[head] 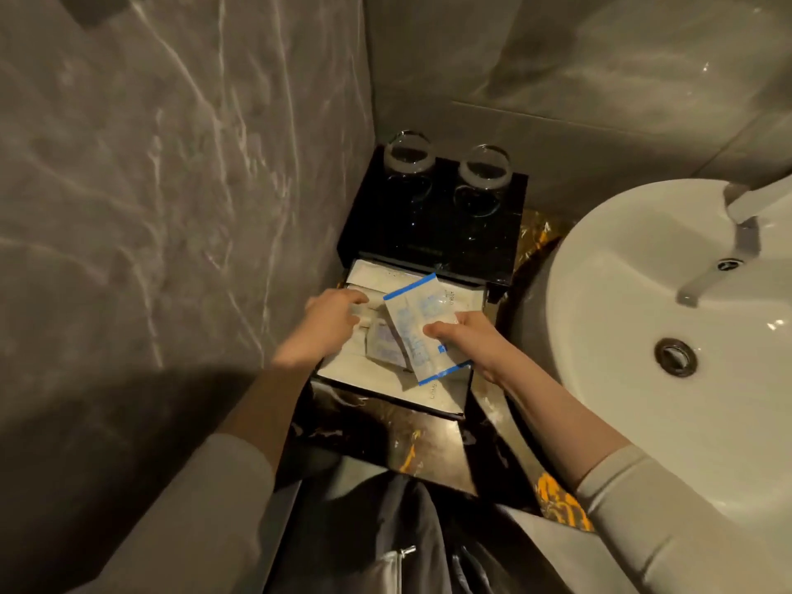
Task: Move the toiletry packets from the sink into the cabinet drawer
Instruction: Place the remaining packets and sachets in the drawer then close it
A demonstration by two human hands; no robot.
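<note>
Over the pulled-out drawer (441,407): right hand (465,338) pinching a blue-edged packet (418,327), left hand (328,325) fingers curled onto white packets (368,278) inside. Beyond the drawer, black cabinet top (433,233) with two glasses (407,158); right of it, sink (643,336).

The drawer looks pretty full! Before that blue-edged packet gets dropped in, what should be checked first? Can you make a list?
1. Drawer pulled open: ok.
2. Blue-edged packet held by the right hand: ok.
3. Packet over the drawer, not the counter: ok.
4. Left hand out of the landing spot: not ok, it rests on the packets inside.
5. Room left in the drawer: cannot tell.
6. Sink cleared of packets: ok in the visible part.
</note>
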